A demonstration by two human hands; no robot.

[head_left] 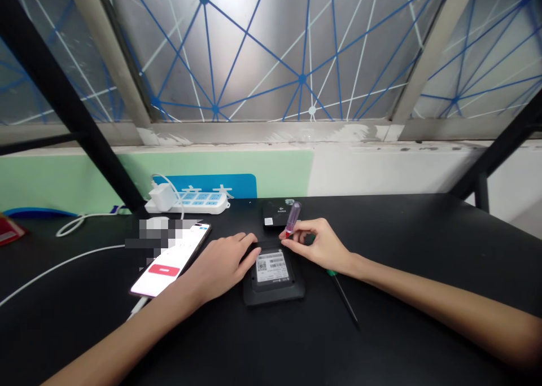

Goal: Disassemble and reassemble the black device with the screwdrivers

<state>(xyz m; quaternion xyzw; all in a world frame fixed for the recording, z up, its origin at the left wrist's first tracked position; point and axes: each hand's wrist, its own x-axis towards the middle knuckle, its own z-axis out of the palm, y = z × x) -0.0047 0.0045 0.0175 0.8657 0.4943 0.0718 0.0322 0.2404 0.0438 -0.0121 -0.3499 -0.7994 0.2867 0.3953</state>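
Observation:
A flat black device (274, 277) with a white barcode label lies on the black table (381, 329) in front of me. My left hand (223, 260) rests on its left edge, fingers stretched flat and holding nothing. My right hand (318, 243) is closed in a pinch on a small screwdriver (292, 217) with a clear purple and red handle, held upright at the device's far right corner. A second small black box (275, 215) sits just behind it.
A lit phone (171, 259) on a white cable lies left of my left hand. Behind it is a white power strip (190, 203) with a charger plugged in. A green-handled screwdriver (345, 298) lies under my right wrist. A wall and patterned window rise behind.

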